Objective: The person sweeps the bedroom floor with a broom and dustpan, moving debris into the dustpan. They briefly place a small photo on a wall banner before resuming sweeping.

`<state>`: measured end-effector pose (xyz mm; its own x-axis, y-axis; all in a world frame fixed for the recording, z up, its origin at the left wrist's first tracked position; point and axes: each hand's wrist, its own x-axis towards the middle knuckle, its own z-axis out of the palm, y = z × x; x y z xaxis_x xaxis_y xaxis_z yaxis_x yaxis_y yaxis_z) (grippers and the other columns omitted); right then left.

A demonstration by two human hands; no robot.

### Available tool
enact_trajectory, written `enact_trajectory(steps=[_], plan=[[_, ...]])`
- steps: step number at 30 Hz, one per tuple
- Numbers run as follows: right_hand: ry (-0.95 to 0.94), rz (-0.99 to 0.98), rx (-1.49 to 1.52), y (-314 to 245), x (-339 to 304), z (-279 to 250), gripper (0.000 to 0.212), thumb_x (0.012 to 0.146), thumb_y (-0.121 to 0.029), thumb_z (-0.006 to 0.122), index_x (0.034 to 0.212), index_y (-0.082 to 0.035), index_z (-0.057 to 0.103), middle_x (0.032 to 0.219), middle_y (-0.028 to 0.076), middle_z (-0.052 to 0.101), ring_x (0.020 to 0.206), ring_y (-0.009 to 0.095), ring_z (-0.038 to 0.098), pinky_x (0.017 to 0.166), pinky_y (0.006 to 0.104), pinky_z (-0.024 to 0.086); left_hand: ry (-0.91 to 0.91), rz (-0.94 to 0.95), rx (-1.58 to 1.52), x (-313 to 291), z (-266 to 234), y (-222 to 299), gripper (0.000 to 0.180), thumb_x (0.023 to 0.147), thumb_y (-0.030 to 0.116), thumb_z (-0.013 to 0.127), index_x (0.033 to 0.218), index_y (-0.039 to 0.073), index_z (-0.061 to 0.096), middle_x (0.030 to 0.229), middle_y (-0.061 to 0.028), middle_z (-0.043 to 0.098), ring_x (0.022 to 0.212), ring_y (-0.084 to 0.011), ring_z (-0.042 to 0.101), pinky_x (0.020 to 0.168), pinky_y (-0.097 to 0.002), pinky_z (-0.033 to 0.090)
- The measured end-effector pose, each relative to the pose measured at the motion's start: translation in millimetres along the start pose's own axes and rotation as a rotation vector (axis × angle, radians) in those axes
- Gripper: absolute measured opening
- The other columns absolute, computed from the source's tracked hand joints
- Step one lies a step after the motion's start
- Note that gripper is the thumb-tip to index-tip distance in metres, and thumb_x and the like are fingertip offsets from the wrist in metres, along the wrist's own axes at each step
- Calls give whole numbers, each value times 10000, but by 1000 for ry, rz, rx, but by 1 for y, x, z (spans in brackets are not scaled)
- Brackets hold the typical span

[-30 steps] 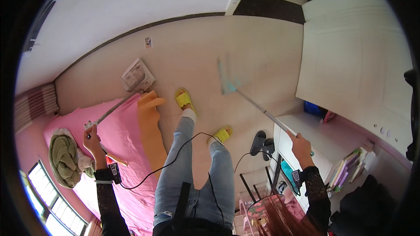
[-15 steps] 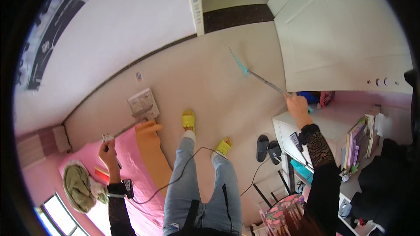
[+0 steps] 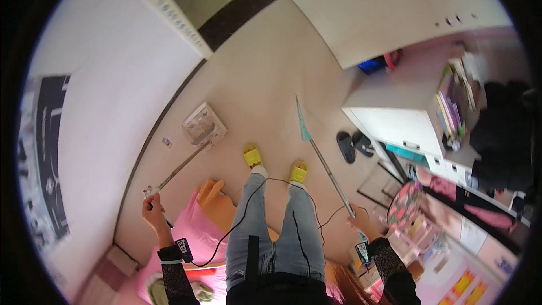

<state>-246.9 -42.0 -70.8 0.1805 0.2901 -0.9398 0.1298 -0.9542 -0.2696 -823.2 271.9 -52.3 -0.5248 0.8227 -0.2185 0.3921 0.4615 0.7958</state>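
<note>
My left hand [image 3: 154, 213] is closed round the top of a long handle that runs to a whitish dustpan [image 3: 204, 126] lying on the floor near the wall. My right hand [image 3: 364, 225] grips the grey pole of a broom [image 3: 328, 174], whose teal head rests at or just above the floor ahead of my feet; I cannot tell if it touches. A gap of bare floor separates the broom head from the dustpan. Each wrist carries a small black device, with a cable [image 3: 247, 206] crossing in front of my legs.
Yellow slippers [image 3: 299, 172] are on my feet. Dark slippers [image 3: 346, 147] lie beside a white cabinet [image 3: 395, 130] at right. A pink-covered bed [image 3: 195, 229] is at lower left, a floral stool [image 3: 404, 203] at lower right. A dark threshold [image 3: 243, 11] marks the doorway.
My view has turned toward the right. My right hand has come in closer to my body, drawing the broom with it. The left hand still holds the dustpan handle.
</note>
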Motion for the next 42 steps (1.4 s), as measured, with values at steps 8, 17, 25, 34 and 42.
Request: enact_trajectory(steps=[8, 17, 25, 34, 42], plan=[[154, 488, 487, 108, -57, 151, 349, 829, 41, 581, 1168, -40, 550, 635, 42, 486, 460, 115, 453, 403, 265, 357, -105, 81, -44, 69, 43, 26, 184, 840, 159, 757, 827, 27, 630, 630, 20, 508, 464, -50, 400, 423, -209, 295], [-110, 119, 1409, 102, 105, 237, 239, 895, -62, 537, 681, 39, 569, 599, 101, 530, 421, 147, 423, 416, 302, 338, -184, 141, 8, 108, 51, 29, 191, 841, 156, 751, 791, 37, 610, 633, 18, 509, 458, -51, 388, 411, -214, 285], [561, -1083, -223, -110, 188, 246, 185, 690, -159, 695, 835, -62, 633, 808, 164, 607, 756, 350, 573, 687, 411, 458, -179, 177, 59, 104, 49, 34, 221, 849, 171, 740, 791, 26, 583, 605, 15, 482, 448, -58, 351, 410, -233, 260], [-30, -385, 719, -458, 261, 194, 153, 838, -90, 532, 888, 6, 641, 711, 146, 638, 588, 247, 626, 518, 390, 486, -153, 81, 198, 97, 44, 45, 217, 894, 157, 680, 786, 39, 533, 627, 22, 430, 489, -69, 352, 434, -235, 270], [86, -390, 680, -387, 191, 128, 578, 860, -130, 548, 1424, -101, 423, 661, 71, 558, 438, 152, 519, 410, 304, 426, -128, 37, 253, 101, 48, 46, 206, 883, 133, 685, 783, 21, 543, 680, 3, 462, 518, -78, 361, 448, -244, 301]])
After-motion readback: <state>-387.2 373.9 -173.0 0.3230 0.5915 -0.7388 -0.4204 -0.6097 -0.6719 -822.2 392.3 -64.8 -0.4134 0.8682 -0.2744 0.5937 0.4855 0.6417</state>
